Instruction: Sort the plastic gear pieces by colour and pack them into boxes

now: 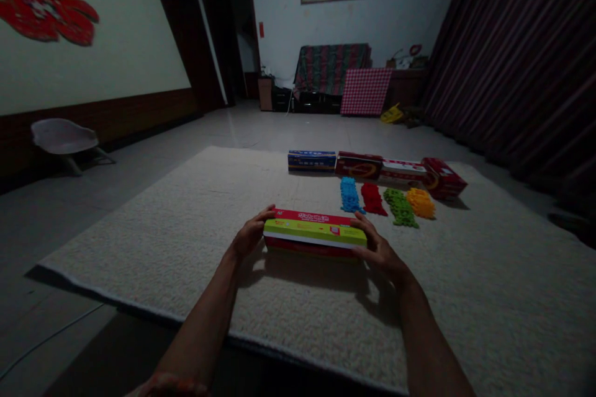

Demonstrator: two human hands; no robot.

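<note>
A long red and yellow-green cardboard box lies crosswise on the pale mat, close in front of me. My left hand grips its left end, and my right hand grips its right end, thumb and fingers on the near and far sides. Beyond the right hand lie piles of small plastic pieces in separate colours: blue, red, green and yellow. The undersides of the box and some fingertips are hidden.
Behind the piles stands a row of boxes: a blue box, a dark red box, a white and red box and another red box. A small white chair stands left of the mat. A cable crosses the floor.
</note>
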